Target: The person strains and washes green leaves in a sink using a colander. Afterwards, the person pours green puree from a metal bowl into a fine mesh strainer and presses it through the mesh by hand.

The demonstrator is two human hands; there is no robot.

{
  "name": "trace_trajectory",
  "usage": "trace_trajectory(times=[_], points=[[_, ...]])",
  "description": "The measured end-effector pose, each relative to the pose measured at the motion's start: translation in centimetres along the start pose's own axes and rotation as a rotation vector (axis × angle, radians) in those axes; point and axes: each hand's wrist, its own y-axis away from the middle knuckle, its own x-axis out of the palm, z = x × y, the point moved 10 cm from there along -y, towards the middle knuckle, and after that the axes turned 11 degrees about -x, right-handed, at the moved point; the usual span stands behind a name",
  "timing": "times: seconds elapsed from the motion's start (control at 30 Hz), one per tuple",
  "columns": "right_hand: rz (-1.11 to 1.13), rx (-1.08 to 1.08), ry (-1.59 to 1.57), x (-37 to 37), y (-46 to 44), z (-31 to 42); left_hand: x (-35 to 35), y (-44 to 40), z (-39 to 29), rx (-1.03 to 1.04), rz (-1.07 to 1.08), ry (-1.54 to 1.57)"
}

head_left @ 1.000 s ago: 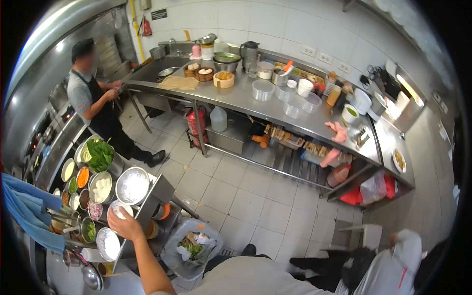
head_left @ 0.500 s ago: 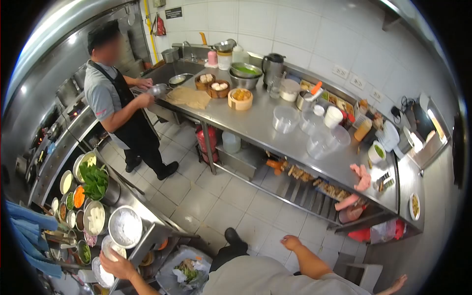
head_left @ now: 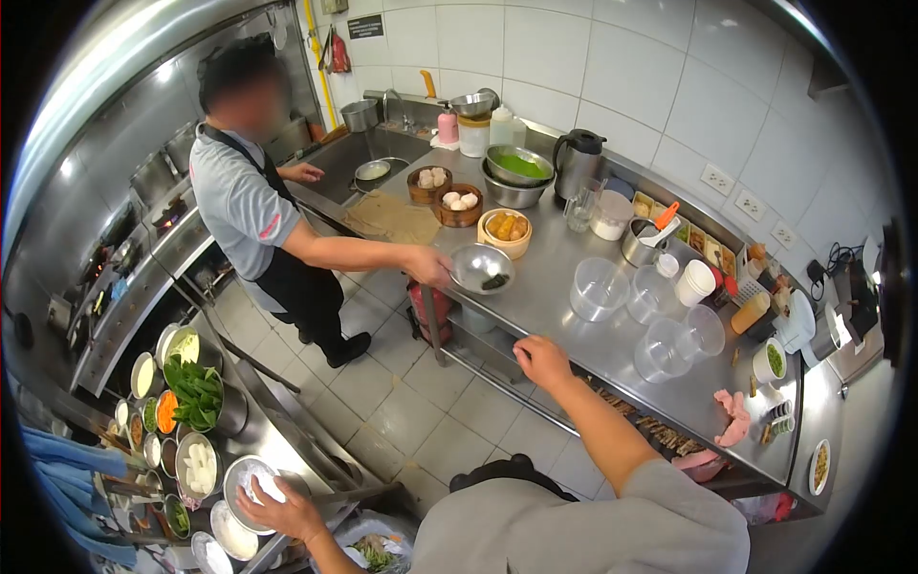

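My left hand (head_left: pixel 287 511) is at a metal bowl of white powder (head_left: pixel 256 471), fingers spread over its near side; whether they press on the contents is hard to make out. My right hand (head_left: pixel 543 362) is stretched forward beside the steel table's front edge, fingers curled together and holding nothing. Beyond it, a co-worker's hand (head_left: pixel 429 267) holds a shallow metal bowl (head_left: pixel 483 270) with a little dark green food in it. A gap separates my right hand from that bowl.
On the steel table (head_left: pixel 535 292) stand bamboo steamers (head_left: pixel 504 233), clear plastic tubs (head_left: pixel 600 289) and a thermal jug (head_left: pixel 578 166). Leafy greens (head_left: pixel 194 394) and several ingredient containers crowd the left counter. A waste bin (head_left: pixel 375 550) is below; a red extinguisher (head_left: pixel 428 311) stands under the table.
The co-worker's arm has extended toward me with the metal bowl. My right hand has risen forward toward it. My left hand has shifted from a lower container to the powder bowl.
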Motion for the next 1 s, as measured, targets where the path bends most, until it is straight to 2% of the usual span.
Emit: trace_trajectory(times=[0.07, 0.17, 0.27, 0.33, 0.43, 0.5, 0.53, 0.6, 0.63, 0.7, 0.73, 0.8, 1.0], points=[[0.013, -0.012, 0.029, 0.1, -2.9, -0.6, -0.1, 0.2, 0.3, -0.028, -0.045, 0.003], [-0.049, -0.145, -0.184, -0.2, -5.2, 1.3, 0.6, 0.5, 0.9, -0.068, -0.033, -0.060], [-0.006, -0.208, -0.286, -0.7, -6.0, 2.6, 1.6, 0.5, 1.3, -0.079, -0.015, -0.095], [-0.011, -0.209, -0.356, -1.7, -6.9, 2.0, 2.1, 0.5, 2.1, -0.096, -0.045, -0.128], [0.060, -0.078, -0.480, -2.0, -7.4, -0.9, 2.4, 0.8, 2.0, -0.123, -0.032, -0.142], [-0.008, -0.293, -0.341, -0.9, -7.1, -1.9, 2.4, 0.7, 1.9, -0.094, -0.019, -0.095], [0.005, -0.298, -0.352, 0.4, -6.9, -3.5, 2.2, 0.6, 1.7, -0.102, -0.019, -0.112], [0.235, -0.651, -0.162, 3.3, -5.9, -3.2, 2.6, 0.4, 1.3, -0.119, 0.028, -0.122], [0.238, -0.670, -0.169, 3.2, -6.0, -3.4, 2.6, 0.4, 1.4, -0.091, -0.007, -0.104], [0.412, -0.727, -0.099, 5.1, -5.2, -3.4, 2.9, 0.6, 2.1, -0.116, -0.001, -0.106], [0.408, -0.745, -0.104, 5.3, -5.2, -3.2, 3.2, 0.5, 2.1, -0.126, 0.015, -0.096], [0.452, -0.846, 0.161, 6.9, -4.3, -2.9, 2.8, 0.5, 1.9, -0.116, -0.012, -0.106], [0.376, -0.819, 0.194, 8.0, -4.3, -3.3, 2.9, 0.8, 1.7, -0.244, 0.097, -0.060]])
